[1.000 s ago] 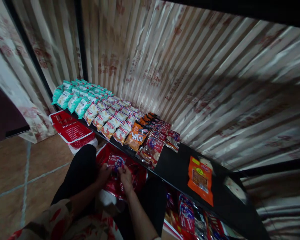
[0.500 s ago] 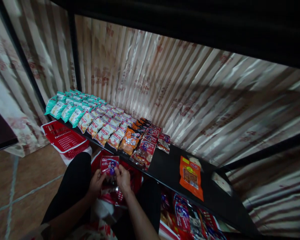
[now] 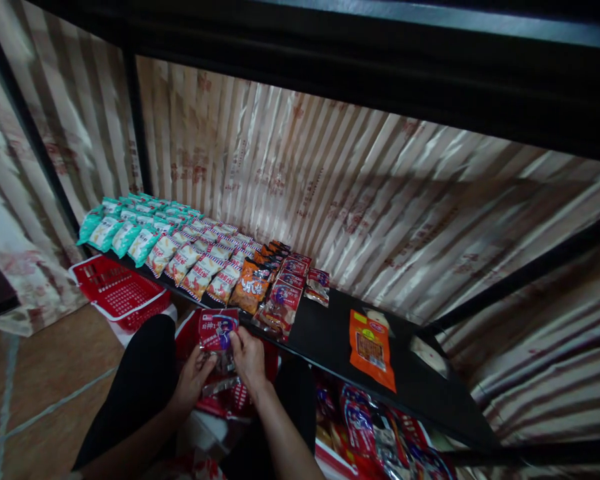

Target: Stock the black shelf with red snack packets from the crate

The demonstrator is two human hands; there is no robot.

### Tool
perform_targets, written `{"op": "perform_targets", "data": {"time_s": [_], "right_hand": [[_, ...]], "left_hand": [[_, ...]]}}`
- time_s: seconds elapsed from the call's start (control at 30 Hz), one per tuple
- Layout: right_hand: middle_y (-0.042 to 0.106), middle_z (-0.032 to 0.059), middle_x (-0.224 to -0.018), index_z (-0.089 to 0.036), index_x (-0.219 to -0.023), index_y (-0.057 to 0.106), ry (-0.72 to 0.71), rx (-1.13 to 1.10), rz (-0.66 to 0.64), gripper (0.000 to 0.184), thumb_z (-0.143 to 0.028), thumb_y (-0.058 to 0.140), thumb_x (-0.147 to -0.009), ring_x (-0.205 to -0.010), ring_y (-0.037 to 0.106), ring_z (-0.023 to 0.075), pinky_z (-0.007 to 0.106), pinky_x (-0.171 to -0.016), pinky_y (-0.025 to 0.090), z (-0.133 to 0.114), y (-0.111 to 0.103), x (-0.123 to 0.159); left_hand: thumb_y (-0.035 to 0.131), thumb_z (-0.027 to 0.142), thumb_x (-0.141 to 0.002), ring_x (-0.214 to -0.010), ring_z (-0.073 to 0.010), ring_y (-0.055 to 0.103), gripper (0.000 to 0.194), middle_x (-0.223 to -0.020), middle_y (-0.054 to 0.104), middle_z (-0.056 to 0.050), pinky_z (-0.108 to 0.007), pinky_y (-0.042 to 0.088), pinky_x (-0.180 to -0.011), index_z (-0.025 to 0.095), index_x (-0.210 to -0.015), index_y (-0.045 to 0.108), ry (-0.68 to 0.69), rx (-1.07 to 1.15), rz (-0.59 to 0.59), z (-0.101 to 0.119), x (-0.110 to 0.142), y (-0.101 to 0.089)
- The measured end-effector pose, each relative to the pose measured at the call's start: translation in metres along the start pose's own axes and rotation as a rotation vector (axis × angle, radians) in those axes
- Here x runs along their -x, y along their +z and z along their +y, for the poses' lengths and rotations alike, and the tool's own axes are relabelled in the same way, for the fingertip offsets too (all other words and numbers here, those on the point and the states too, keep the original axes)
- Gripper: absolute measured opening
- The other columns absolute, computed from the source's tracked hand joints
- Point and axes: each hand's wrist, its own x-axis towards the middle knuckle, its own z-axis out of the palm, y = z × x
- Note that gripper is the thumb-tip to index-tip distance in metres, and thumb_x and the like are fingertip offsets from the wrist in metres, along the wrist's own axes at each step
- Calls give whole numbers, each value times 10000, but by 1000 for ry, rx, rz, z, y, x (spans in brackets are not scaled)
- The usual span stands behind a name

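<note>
A red and purple snack packet (image 3: 217,333) is held upright between my two hands, above a red basket (image 3: 273,367) at my knees. My left hand (image 3: 193,377) pinches its left side lower down, and my right hand (image 3: 249,353) grips its right edge. The packet's lower part is clear and shows brown contents. Matching red packets (image 3: 284,300) lie in a row on the black shelf (image 3: 325,333) just ahead. Beside them are orange bags (image 3: 253,283), white striped bags (image 3: 200,275) and teal bags (image 3: 125,237).
An orange packet (image 3: 373,350) lies flat on the shelf's right part, near pale round patches. Another red basket (image 3: 125,290) stands at the left. Below the shelf, several red packets (image 3: 360,420) fill a container. A dark upper shelf (image 3: 330,67) hangs overhead, with a curtain (image 3: 280,153) behind.
My left hand has slid lower on the packet, so more of its front shows. My right hand keeps its hold. The view has tilted slightly up and right.
</note>
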Motion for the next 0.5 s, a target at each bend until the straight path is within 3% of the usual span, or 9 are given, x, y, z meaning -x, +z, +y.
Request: {"op": "perform_targets", "data": {"time_s": [0.3,0.5], "right_hand": [[622,13,-607,-220,-714,591,8,74,55,333,-344,343,-898,-554,577,132,208,-549,325,3,-31,0],[611,15,-596,-204,-718,597,31,27,109,340,-351,347,-897,-507,546,118,196,-528,333,17,-45,3]], "left_hand": [[666,549,-600,-872,-253,638,521,-901,682,-78,-334,493,-790,180,-952,559,51,-42,-109,20,7,27],[642,534,-660,-823,-250,643,460,-869,678,-72,-338,503,-756,178,-937,553,97,-47,-202,17,7,44]]}}
